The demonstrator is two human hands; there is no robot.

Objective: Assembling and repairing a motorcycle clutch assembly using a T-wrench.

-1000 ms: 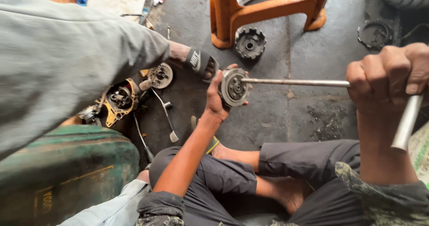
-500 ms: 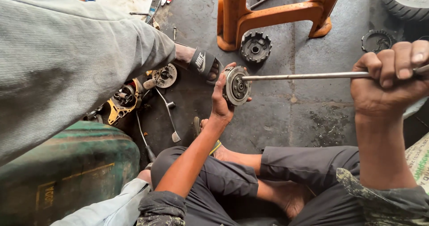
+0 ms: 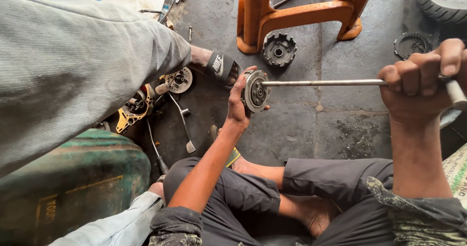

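The right hand [image 3: 421, 83] was clenched around a long metal rod [image 3: 323, 82]. The left hand [image 3: 239, 104] gripped the round metal disc [image 3: 255, 91] at its far end. Beyond stood an orange stool [image 3: 292, 13] over a toothed metal part [image 3: 278, 49].

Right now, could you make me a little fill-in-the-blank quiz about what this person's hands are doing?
1. The left hand grips a round metal ____ part.
2. The right hand holds a long metal ____ that reaches across to that part.
3. The stool behind the hands is ____ in colour.
4. A tyre lies on the floor at the top ____ of the picture.

Missing words: gear; rod; orange; right
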